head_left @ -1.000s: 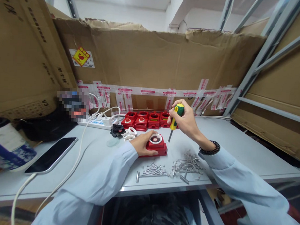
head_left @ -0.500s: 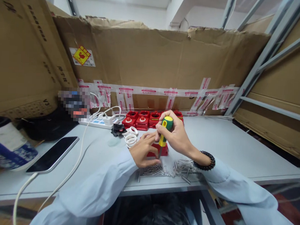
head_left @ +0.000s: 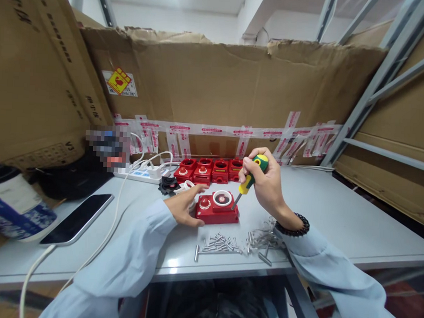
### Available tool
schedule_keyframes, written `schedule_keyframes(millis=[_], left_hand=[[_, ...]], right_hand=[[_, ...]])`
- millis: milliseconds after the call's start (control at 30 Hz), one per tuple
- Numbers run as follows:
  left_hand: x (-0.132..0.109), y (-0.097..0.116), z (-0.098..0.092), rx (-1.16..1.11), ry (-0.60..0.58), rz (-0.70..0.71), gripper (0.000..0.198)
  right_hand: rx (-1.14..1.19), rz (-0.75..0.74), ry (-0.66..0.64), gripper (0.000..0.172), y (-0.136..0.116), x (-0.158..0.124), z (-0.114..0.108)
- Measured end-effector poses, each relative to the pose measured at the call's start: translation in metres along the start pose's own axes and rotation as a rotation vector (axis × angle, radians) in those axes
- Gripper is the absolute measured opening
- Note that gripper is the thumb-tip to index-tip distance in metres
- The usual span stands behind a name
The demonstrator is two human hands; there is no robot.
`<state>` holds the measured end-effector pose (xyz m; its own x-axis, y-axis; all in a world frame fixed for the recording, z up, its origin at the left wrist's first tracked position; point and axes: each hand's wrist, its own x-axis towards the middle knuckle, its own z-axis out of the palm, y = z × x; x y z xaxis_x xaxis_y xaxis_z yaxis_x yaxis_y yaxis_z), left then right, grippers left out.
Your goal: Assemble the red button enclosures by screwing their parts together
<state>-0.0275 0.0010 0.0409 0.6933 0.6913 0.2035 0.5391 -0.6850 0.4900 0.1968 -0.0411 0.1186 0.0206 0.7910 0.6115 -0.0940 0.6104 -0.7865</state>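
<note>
Gripping green-and-yellow screwdriver (head_left: 248, 181), right hand (head_left: 268, 184) angles tip to four o'clock of white ring (head_left: 223, 205) on red box (head_left: 216, 217), dead ahead at twelve. Left hand (head_left: 182, 208), open, curves by box's nine o'clock end, contact unclear. Box looks rigid, fairly light, possibly slick; side walls offer best hold.

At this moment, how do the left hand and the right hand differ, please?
The left hand is spread open at the left end of the red box; the right hand is closed around the screwdriver. The right hand has a black bracelet at its wrist, while the left hand shows none. Both come out of light blue sleeves.
</note>
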Motion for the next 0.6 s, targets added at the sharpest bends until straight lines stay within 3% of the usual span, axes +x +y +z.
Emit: schedule_keyframes(millis=[133,400,600], left_hand=[[0.005,-0.018,0.015,0.000,-0.005,-0.071,0.071],[0.022,0.006,0.039,0.050,0.089,-0.155,0.099],[0.023,0.003,0.039,0.130,0.034,-0.223,0.085]], right_hand=[[-0.007,-0.028,0.042,0.015,0.004,0.004,0.000],[-0.027,-0.145,0.097,0.017,0.026,0.021,0.023],[-0.100,-0.150,0.113,0.019,0.057,0.031,0.036]])
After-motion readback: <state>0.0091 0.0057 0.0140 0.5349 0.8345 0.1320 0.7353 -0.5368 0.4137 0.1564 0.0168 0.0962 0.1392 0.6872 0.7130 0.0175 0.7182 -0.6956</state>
